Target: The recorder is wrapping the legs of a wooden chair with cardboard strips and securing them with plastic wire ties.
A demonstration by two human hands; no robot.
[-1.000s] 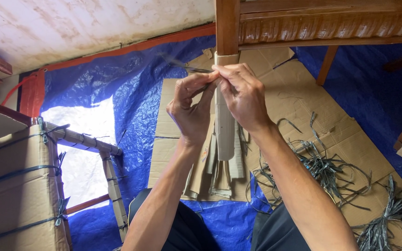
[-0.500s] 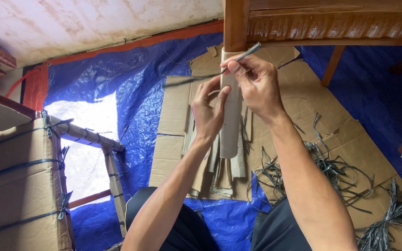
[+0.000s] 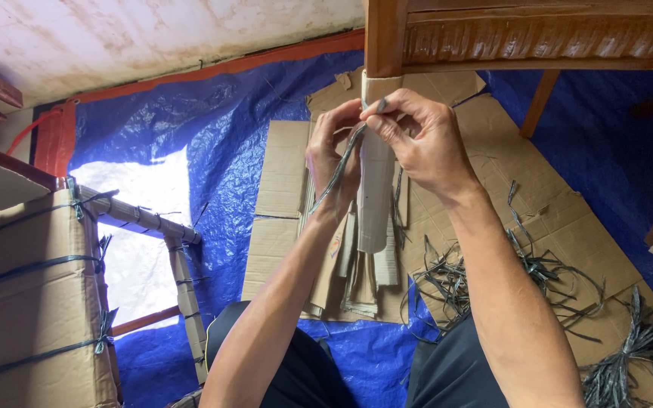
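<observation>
Grey strap hangs from my fingertips, long axis running down-left across my left wrist, top end at cardboard sleeve on wooden leg. My right hand pinches strap top, right of sleeve. My left hand pinches same strap just below, left of sleeve; both touching. No containers in view. Loose strap pile on flat cardboard lower right.

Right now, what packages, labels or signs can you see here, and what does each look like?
Cardboard-wrapped bundle: lower left, boxy, brown, tied with dark straps.
Cardboard sleeve: centre, wrapped round the wooden leg, tan, between both hands.
Flattened cardboard sheets: on the blue tarp, brown.
No signs or screens.
</observation>
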